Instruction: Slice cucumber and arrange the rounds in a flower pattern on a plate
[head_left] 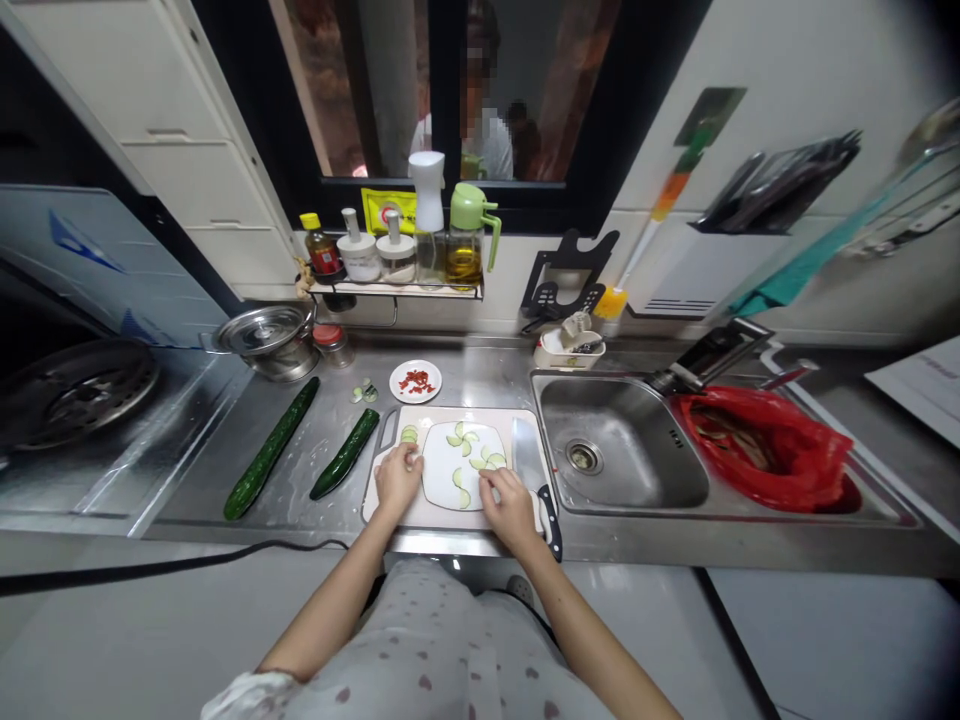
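Observation:
A white square plate (pixel 450 478) lies on a pale cutting board (pixel 480 417) and carries several thin cucumber slices (pixel 489 460). My left hand (pixel 396 478) rests at the plate's left edge, fingers curled and pinching at a cucumber slice beside a small stack of slices (pixel 409 435). My right hand (pixel 508 502) is at the plate's lower right edge, fingers bent down onto the plate near the slices. A cleaver (pixel 531 462) lies on the board's right side, handle toward me.
Two cucumbers (pixel 271 447) (pixel 346 452) lie on the steel counter at left. A small dish of red bits (pixel 415 381) sits behind the board. A sink (pixel 619 452) is at right, a red bag (pixel 772 450) beyond it. A pot (pixel 268 340) and condiment rack (pixel 397 260) stand at back.

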